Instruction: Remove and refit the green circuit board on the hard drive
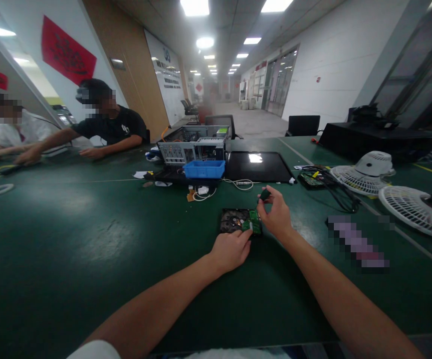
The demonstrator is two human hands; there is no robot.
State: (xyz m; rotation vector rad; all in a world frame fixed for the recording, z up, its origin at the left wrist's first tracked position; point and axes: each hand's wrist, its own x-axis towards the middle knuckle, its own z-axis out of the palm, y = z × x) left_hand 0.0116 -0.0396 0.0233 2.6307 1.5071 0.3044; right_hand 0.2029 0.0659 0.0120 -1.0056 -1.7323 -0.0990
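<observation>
A black hard drive [234,220] lies on the green table [89,239] in front of me, with a green circuit board [254,222] at its right end. My left hand [231,249] rests at the drive's near edge, fingertips pinching the board's lower corner. My right hand [276,214] is closed around a small dark tool [264,194], probably a screwdriver handle, held upright just above the board's right side.
Behind the drive stand an open computer case [195,144], a blue plastic bin [204,169], a black panel [257,167] and loose white cables [238,184]. White fan parts [365,172] lie at the right. Two people sit at the far left [107,124].
</observation>
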